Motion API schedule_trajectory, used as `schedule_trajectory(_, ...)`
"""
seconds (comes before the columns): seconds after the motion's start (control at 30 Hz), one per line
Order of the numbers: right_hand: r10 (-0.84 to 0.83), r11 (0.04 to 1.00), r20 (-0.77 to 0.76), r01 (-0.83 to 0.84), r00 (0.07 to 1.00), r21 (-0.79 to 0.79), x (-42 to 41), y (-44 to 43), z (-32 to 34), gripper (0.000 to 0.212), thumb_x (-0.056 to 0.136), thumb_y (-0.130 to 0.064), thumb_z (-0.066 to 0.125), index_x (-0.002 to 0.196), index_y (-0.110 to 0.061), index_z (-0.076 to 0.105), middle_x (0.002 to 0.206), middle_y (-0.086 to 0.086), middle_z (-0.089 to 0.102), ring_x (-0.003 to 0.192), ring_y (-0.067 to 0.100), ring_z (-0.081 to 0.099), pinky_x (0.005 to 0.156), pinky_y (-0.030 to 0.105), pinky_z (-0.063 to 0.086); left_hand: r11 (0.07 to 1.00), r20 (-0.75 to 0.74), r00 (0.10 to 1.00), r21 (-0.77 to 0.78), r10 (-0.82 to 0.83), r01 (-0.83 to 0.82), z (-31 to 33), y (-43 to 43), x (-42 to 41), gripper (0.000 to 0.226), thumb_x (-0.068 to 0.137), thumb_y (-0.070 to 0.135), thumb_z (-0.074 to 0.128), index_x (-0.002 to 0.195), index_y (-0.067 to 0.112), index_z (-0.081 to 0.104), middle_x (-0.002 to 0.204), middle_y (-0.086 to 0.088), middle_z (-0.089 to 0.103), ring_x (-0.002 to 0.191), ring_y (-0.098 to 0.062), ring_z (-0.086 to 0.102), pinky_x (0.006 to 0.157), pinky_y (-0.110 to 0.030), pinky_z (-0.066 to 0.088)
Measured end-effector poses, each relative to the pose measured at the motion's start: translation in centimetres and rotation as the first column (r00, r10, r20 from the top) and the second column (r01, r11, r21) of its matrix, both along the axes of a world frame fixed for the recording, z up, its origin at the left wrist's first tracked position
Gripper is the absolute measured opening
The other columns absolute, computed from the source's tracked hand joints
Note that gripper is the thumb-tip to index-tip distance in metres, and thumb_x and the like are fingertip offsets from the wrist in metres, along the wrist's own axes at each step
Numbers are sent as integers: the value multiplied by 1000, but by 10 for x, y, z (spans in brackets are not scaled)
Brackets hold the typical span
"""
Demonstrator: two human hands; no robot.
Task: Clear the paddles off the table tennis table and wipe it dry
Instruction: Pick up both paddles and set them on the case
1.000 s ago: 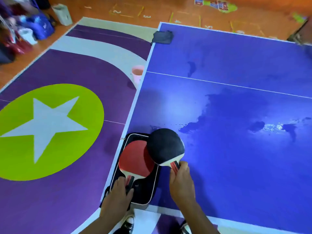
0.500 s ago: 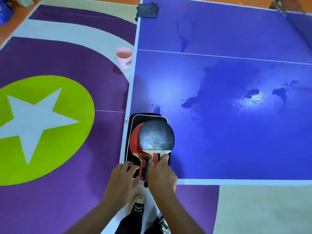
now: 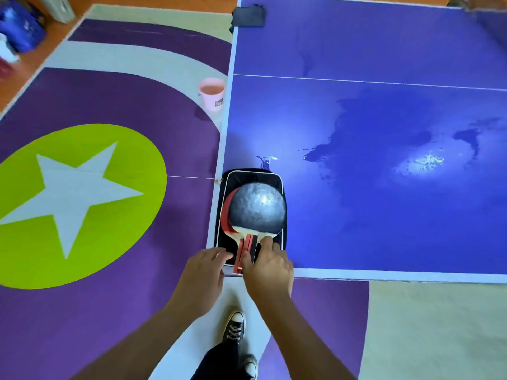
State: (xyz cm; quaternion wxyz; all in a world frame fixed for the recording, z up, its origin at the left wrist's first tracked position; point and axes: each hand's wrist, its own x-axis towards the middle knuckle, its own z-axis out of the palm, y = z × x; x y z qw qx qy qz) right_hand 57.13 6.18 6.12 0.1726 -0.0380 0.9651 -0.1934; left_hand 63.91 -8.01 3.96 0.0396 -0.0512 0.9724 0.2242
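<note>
At the near left corner of the blue table (image 3: 384, 242) lies an open black paddle case (image 3: 236, 178). A red paddle (image 3: 225, 215) lies in it, mostly covered by a black-faced paddle (image 3: 256, 208) stacked on top. My right hand (image 3: 267, 267) grips the black paddle's handle, thumb up by the blade. To its left, my left hand (image 3: 204, 267) rests its fingertips on the case's near edge beside the red handle. Dark wet patches (image 3: 370, 149) spread over the table's middle.
A dark cloth (image 3: 248, 16) lies on the table's far left edge. A pink bucket (image 3: 211, 93) stands on the floor against the table's left side. My shoes (image 3: 234, 327) are below the near corner. Bags sit far left.
My right hand carried the black paddle left and laid it over the red one in the case. My left hand let go of the red handle and moved to the case edge.
</note>
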Motion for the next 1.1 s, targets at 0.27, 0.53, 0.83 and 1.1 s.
schedule_trajectory(0.27,180,983,-189,-185,965,-10,7,-4,48,38,100,-36,47,136,-24,48,134,-2,50,120,24,48,99,36,35,990,-150,988,-126,45,-64,66,-8,13,30,82,15,65,112,17,68,115,0,65,100,-28,62,78,-42,50)
schedule_trajectory(0.53,204,976,-250,-217,947,-29,-21,-40,108,42,97,-33,49,138,-24,47,140,-2,49,127,25,45,107,38,33,964,-254,961,-207,110,-165,126,-55,-14,23,85,22,65,107,22,69,100,1,67,92,-26,63,77,-40,51)
schedule_trajectory(0.83,239,967,-330,-254,913,-3,-75,-143,153,47,97,-33,48,143,-24,44,143,-2,46,124,24,46,105,39,35,957,-310,946,-235,91,-169,176,-152,-77,25,93,26,57,116,23,67,110,-1,66,101,-27,61,87,-40,49)
schedule_trajectory(1.1,144,988,-344,-154,928,-2,-133,-253,169,45,97,-34,48,141,-23,44,138,-1,49,121,24,48,98,38,35,955,-279,960,-292,-34,-52,193,-263,-146,24,90,27,56,112,22,65,101,-1,65,95,-27,62,84,-39,47)
